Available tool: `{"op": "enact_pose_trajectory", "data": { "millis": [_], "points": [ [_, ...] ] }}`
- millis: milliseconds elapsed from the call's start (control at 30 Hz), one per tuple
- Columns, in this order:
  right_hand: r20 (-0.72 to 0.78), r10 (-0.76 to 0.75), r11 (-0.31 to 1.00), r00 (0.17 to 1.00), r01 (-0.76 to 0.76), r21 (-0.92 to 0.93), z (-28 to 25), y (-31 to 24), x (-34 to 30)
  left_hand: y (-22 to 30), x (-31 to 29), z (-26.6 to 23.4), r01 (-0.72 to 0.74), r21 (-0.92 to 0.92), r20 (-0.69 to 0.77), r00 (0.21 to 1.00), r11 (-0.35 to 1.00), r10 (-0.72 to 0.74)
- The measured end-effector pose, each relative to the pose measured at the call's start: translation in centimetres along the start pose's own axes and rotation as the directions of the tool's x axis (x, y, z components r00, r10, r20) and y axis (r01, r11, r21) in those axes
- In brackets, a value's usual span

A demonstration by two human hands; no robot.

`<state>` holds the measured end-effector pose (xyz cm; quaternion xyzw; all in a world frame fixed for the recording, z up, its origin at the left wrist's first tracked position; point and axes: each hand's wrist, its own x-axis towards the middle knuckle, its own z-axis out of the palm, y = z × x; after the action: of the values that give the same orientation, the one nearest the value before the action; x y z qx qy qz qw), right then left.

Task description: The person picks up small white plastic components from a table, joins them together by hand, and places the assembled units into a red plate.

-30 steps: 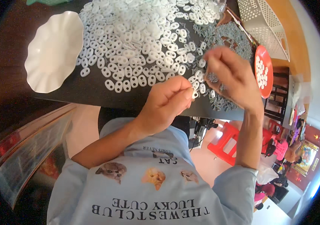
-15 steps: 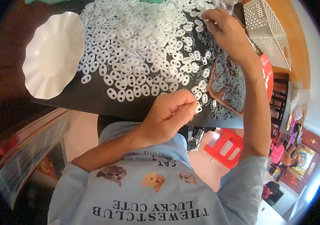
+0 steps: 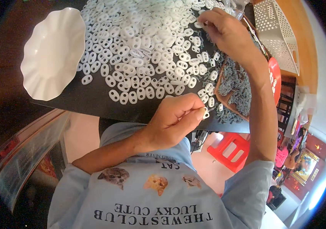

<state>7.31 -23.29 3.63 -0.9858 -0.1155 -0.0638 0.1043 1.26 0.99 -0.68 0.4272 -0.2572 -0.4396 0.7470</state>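
My left hand [image 3: 176, 120] is closed near the front edge of the dark table. Between its thumb and forefinger it pinches a small white two-hole plastic piece [image 3: 206, 113], mostly covered by the fingertips. My right hand [image 3: 228, 34] reaches to the far right of the spread, its fingers bent and drawn together over loose white pieces. Whether anything is in those fingertips cannot be made out. A wide heap of white oval two-hole plastic pieces [image 3: 132, 49] covers the table's middle. Beneath my right forearm lies a heap of small grey coiled pieces, like springs [image 3: 233, 86], partly inside a brown-edged tray [image 3: 219, 82].
A white wavy-rimmed dish [image 3: 54, 53] stands at the left. To the right are a white perforated basket [image 3: 277, 34] and a red plate [image 3: 274, 76] with some white pieces, partly behind my forearm. A clear plastic bag [image 3: 236, 7] lies far right. Below stands a red stool [image 3: 229, 150].
My right hand has shifted slightly left, toward the white pieces. My left hand has moved a little to the right, still pinching the white piece.
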Motion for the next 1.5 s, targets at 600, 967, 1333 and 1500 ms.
{"op": "enact_pose_trajectory", "data": {
  "millis": [600, 967, 1333, 1500],
  "points": [
    [0.032, 0.067, 0.989, 0.997, -0.062, -0.132, -1.4, -3.0, 0.7, -0.2, -0.1, 0.1, -0.013, 0.013, -0.033, 0.999, 1.000, 0.014],
    [-0.005, 0.227, 0.905, 0.974, -0.209, 0.371, -2.8, -2.4, -3.5, -0.5, -0.2, 0.6, -0.088, -0.053, -0.112, 0.990, 0.995, 0.082],
    [0.223, 0.480, 0.271, 0.849, -0.385, 0.882, -2.0, -8.7, -10.6, -0.7, -0.1, 0.9, -0.104, -0.179, -0.122, 0.989, 0.978, 0.083],
    [0.223, 0.493, 0.261, 0.841, -0.388, 0.884, -2.2, -9.8, -11.6, -0.7, -0.2, 0.9, -0.119, -0.107, -0.124, 0.987, 0.987, 0.106]
  ]
}}
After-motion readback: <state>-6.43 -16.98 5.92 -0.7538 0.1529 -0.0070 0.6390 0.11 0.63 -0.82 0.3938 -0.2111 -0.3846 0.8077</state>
